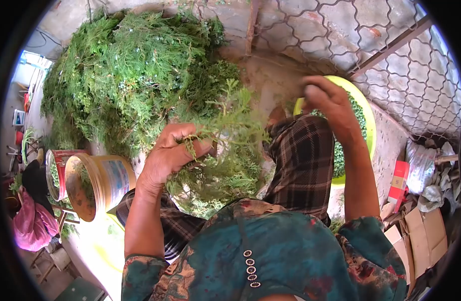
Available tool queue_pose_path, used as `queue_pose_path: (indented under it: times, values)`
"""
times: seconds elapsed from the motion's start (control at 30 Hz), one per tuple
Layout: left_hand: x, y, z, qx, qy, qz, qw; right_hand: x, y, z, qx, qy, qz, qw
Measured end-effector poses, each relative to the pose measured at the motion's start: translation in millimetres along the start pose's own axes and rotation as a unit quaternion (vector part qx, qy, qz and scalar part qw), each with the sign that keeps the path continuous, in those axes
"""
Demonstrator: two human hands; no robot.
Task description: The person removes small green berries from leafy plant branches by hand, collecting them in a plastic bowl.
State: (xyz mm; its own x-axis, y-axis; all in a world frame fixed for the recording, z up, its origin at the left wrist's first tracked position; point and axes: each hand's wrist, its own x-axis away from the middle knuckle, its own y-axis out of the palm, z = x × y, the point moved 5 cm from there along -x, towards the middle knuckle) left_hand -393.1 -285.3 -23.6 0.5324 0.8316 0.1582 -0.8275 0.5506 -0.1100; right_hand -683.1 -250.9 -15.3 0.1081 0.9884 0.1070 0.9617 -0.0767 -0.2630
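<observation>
My left hand (pixel 174 154) is closed around the stem of a feathery evergreen sprig (pixel 235 123), which looks like cypress and fans out to the right above my lap. Over the rim of a yellow-green basin (pixel 372 118) is my right hand (pixel 331 103), its fingers curled and partly blurred; whatever they may hold cannot be made out. Small green berry-like pieces (pixel 339 155) fill the basin, beside my right knee. More cut greenery (pixel 230 175) lies between my legs, under the left hand.
A large heap of evergreen branches (pixel 130 65) rises in front at the left. Two buckets, one yellowish (pixel 110 180) and one red (pixel 65 163), lie tipped at left. A wire lattice (pixel 391 65) lines the right wall. Cardboard (pixel 426 236) and plastic bags (pixel 421 170) lie at right.
</observation>
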Motion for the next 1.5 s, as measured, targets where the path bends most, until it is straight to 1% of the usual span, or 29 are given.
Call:
queue_pose_path:
  times: [0.2,0.23,0.27,0.3,0.33,0.43,0.5,0.53,0.57,0.63,0.67,0.73,0.77,0.8,0.83,0.87,0.9,0.97,1.0,1.07,1.1,1.17,1.23,1.3,1.37,1.4,1.43,1.47,1.5]
  values:
    - [0.5,8.3,15.0,0.049,-0.017,-0.065,0.997,-9.2,105.9,-55.9,0.001,-0.122,-0.336,0.934]
    - [1.8,5.6,15.0,0.038,-0.013,-0.064,0.997,-3.6,107.6,-58.3,-0.02,0.046,-0.377,0.925]
    - [3.1,2.9,14.9,0.028,-0.008,-0.063,0.998,-4.6,108.7,-55.0,-0.021,0.047,-0.38,0.924]
    - [4.0,1.4,13.2,0.002,-0.021,-0.072,0.997,-7.3,108.1,-56.7,0.037,-0.053,-0.38,0.923]
    - [4.1,1.7,11.6,-0.024,-0.032,-0.083,0.996,-7.7,105.6,-60.0,0.096,-0.153,-0.373,0.91]
    - [7.3,10.5,11.6,0.017,-0.023,-0.098,0.995,-3.6,88.5,-55.2,0.186,-0.209,-0.365,0.888]
    - [8.2,-5.1,8.8,0.04,-0.037,-0.09,0.994,-20.6,36.7,-31.5,0.189,-0.221,-0.259,0.921]
    - [9.0,-15.9,6.7,0.047,-0.054,-0.078,0.994,-23.8,4.6,-25.4,0.183,-0.117,-0.181,0.959]
    - [25.7,-29.6,-16.2,0.144,-0.116,0.106,0.977,-24.5,-30.9,-13.0,0.196,0.022,-0.119,0.973]
    - [24.7,-22.5,-9.0,0.152,-0.096,0.103,0.978,-26.1,-94.1,44.1,0.238,0.045,0.003,0.97]
    - [23.9,-19.3,-5.2,0.16,-0.077,0.098,0.979,-17.2,-121.2,76.0,0.515,-0.083,0.015,0.853]
    - [19.3,-20.9,-19.8,0.136,-0.121,0.101,0.978,-4.4,-113.1,80.3,0.676,0.026,-0.024,0.736]
    - [17.9,-21.9,-28.2,0.116,-0.127,0.1,0.98,1.6,-99.4,64.4,0.469,-0.067,0.066,0.878]
    - [17.4,-22.0,-32.8,0.093,-0.136,0.096,0.982,-6.2,-71.4,42.6,0.337,0.024,0.019,0.941]
    - [18.1,-16.2,-24.9,0.126,-0.199,0.072,0.969,-10.8,-41.8,24.9,0.223,-0.019,-0.016,0.974]
    - [15.7,-20.0,-30.4,0.123,-0.201,0.069,0.969,-8.0,-4.6,0.5,0.116,0.033,-0.068,0.99]
    - [10.7,-24.2,-34.8,-0.005,-0.139,0.004,0.99,-5.8,28.9,-25.0,0.124,-0.066,-0.126,0.982]
    - [8.1,-20.6,-43.1,0.072,-0.145,0.042,0.986,-7.8,79.5,-38.1,0.08,-0.047,-0.206,0.974]
    - [7.0,-16.7,-39.2,0.073,-0.148,0.044,0.985,-12.0,95.4,-39.5,0.079,-0.046,-0.209,0.974]
    - [4.1,-15.4,-28.2,0.05,-0.182,0.034,0.981,-16.6,125.5,-34.9,0.008,-0.011,-0.32,0.947]
    - [2.6,-15.3,-22.8,0.104,-0.159,0.016,0.982,-19.5,125.7,-36.1,0.007,-0.01,-0.326,0.945]
    - [1.0,-23.6,-22.5,0.098,-0.154,0.03,0.983,-28.8,115.5,-48.7,0.176,-0.154,-0.272,0.934]
    - [3.2,-35.6,-19.0,0.116,-0.098,0.074,0.986,-47.0,82.9,-30.6,0.224,-0.237,-0.169,0.93]
    - [-4.5,-51.3,-16.8,0.177,-0.044,0.05,0.982,-48.8,37.6,-13.6,0.164,-0.011,-0.083,0.983]
    - [-3.8,-53.8,-10.0,0.236,0.01,0.03,0.971,-45.7,-7.7,0.8,0.188,-0.026,0.011,0.982]
    - [-2.4,-47.9,-6.9,0.278,-0.003,0.074,0.958,-45.8,-31.2,13.0,0.269,-0.054,0.041,0.961]
    - [-2.0,-42.3,-2.9,0.317,-0.013,0.117,0.941,-45.9,-57.3,38.0,0.458,-0.187,0.067,0.867]
    - [-1.4,-43.5,-1.2,0.356,-0.02,0.158,0.921,-43.1,-59.5,37.9,0.455,-0.195,0.068,0.866]
    - [-5.4,-44.8,-3.7,0.323,0.053,0.028,0.945,-32.1,-59.5,41.4,0.512,-0.159,0.057,0.842]
